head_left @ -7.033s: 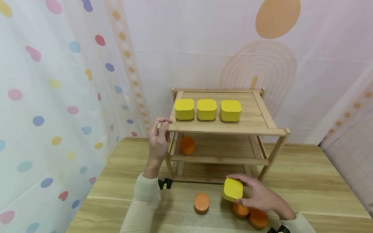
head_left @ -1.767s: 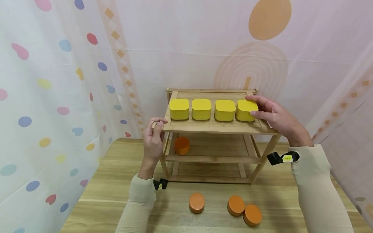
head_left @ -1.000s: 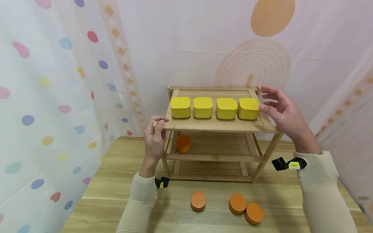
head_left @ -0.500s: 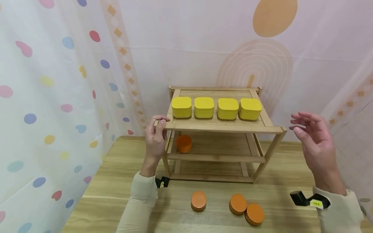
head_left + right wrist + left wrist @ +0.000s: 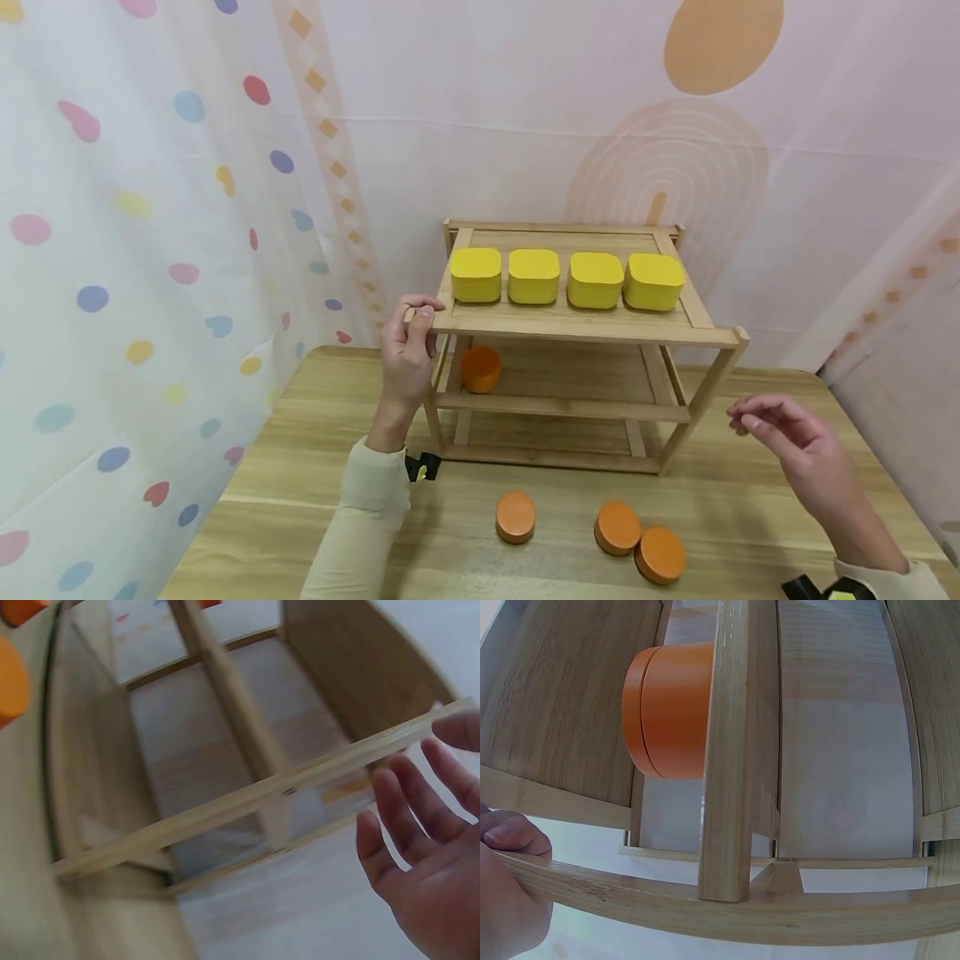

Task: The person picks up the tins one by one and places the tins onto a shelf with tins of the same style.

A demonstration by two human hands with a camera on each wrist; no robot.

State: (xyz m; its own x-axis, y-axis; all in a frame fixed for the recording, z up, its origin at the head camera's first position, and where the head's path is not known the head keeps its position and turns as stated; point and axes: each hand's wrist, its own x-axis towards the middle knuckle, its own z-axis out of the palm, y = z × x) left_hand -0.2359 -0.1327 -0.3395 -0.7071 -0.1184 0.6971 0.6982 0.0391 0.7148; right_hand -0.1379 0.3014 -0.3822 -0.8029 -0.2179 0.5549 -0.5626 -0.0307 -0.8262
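Left grip (image 5: 407,358): grasping rack (image 5: 577,371) corner | right grip (image 5: 806,454): apparently loose, near rack

In head view, brightly and diffusely lit, with soft shadows and sheen (lower centre) on the surface (image 5: 300,475). In left wrist view, dimmer, with bowing along the wooden bar (image 5: 840,919). In right wrist view, blurred across the rack (image 5: 225,805).

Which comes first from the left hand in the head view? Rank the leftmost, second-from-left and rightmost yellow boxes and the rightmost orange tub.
From the left hand:
1. Leftmost yellow box, at the shelf's left end.
2. Second yellow box, next rightward.
3. Rightmost yellow box, row's right end.
4. Rightmost orange tub, low on the table.
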